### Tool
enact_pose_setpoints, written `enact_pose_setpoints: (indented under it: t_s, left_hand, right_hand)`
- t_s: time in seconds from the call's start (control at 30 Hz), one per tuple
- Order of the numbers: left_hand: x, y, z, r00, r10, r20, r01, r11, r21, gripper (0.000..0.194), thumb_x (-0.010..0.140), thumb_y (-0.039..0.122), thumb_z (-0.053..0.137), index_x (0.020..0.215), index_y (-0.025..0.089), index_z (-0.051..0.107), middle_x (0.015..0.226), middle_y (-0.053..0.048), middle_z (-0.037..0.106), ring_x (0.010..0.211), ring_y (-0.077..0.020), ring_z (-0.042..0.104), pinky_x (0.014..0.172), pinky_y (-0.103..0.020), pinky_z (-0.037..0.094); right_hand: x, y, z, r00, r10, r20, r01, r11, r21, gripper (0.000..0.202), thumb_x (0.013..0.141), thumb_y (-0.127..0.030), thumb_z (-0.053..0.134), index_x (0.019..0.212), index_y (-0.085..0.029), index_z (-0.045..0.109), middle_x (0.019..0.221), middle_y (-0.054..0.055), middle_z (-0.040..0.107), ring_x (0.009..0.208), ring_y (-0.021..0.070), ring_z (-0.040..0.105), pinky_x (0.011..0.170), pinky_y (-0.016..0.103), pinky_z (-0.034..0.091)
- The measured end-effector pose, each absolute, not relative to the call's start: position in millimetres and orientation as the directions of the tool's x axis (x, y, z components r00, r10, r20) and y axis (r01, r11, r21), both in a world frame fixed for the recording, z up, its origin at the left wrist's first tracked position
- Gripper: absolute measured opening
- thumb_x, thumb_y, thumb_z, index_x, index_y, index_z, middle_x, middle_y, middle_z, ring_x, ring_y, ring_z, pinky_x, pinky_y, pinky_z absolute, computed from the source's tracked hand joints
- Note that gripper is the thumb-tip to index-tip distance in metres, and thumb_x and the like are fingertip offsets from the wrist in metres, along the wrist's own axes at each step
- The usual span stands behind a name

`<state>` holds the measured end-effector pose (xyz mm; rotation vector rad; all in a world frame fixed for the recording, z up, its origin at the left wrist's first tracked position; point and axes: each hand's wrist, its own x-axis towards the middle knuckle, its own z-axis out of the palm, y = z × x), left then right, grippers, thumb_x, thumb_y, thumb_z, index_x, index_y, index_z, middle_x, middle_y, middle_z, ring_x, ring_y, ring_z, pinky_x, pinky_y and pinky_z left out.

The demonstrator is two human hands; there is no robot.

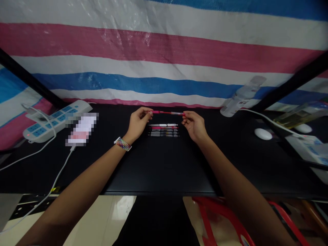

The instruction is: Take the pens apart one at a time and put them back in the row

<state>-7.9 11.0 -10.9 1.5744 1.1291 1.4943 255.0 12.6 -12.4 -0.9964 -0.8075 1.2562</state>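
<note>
Both hands hold the two ends of a red pen (167,112) level above the black desk. My left hand (138,123) is closed on its pink section (156,112), thumb and fingers pinched. My right hand (195,125) pinches the end of the clear section (177,113). Between these sections shows a thin red length that looks like the refill. Just below, several pens (163,130) lie side by side in a stack of rows, among them a white one (163,125) at the top and grey ones at the bottom. The pen's two tips are hidden by my fingers.
On the left of the desk (159,171) are a power strip (58,119) and a phone (81,130) on a white cable. A plastic bottle (242,97), a white mouse (263,134) and another power strip (307,147) stand right. Striped sheeting (164,48) hangs behind.
</note>
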Motion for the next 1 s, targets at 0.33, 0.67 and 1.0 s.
enact_pose_setpoints:
  t_s: [0.33, 0.67, 1.0]
  left_hand:
    - [-9.0, 11.2, -6.4, -0.026, 0.903, 0.429, 0.166, -0.42, 0.892, 0.038, 0.101, 0.047, 0.072, 0.073, 0.021, 0.067, 0.068, -0.002, 0.067, 0.062, -0.0138, 0.061, 0.062, -0.028, 0.052]
    - [-8.4, 10.4, -4.0, -0.047, 0.902, 0.429, 0.158, -0.417, 0.895, 0.04, 0.1, 0.049, 0.073, 0.072, 0.021, 0.067, 0.069, -0.002, 0.068, 0.062, -0.0137, 0.06, 0.062, -0.028, 0.052]
    - [-7.1, 1.4, -0.4, 0.122, 0.921, 0.369, 0.159, -0.385, 0.909, 0.026, 0.092, 0.044, 0.083, 0.084, 0.019, 0.08, 0.077, -0.004, 0.078, 0.07, -0.0159, 0.069, 0.068, -0.029, 0.053]
  right_hand:
    - [258.6, 14.7, -13.3, 0.188, 0.982, -0.019, -0.364, 0.052, -0.93, 0.013, 0.072, -0.023, 0.075, 0.085, -0.022, 0.074, 0.074, 0.001, 0.065, 0.068, 0.0158, 0.058, 0.066, 0.033, 0.053]
    - [259.0, 15.2, -12.5, 0.217, 0.976, -0.022, -0.376, 0.063, -0.924, 0.01, 0.072, -0.02, 0.076, 0.082, -0.023, 0.075, 0.072, 0.001, 0.065, 0.067, 0.015, 0.057, 0.063, 0.03, 0.051]
    - [253.0, 2.4, -2.2, -0.063, 0.997, 0.04, -0.301, 0.019, -0.953, 0.016, 0.071, -0.025, 0.089, 0.086, -0.021, 0.082, 0.076, 0.002, 0.072, 0.063, 0.0126, 0.056, 0.06, 0.03, 0.05]
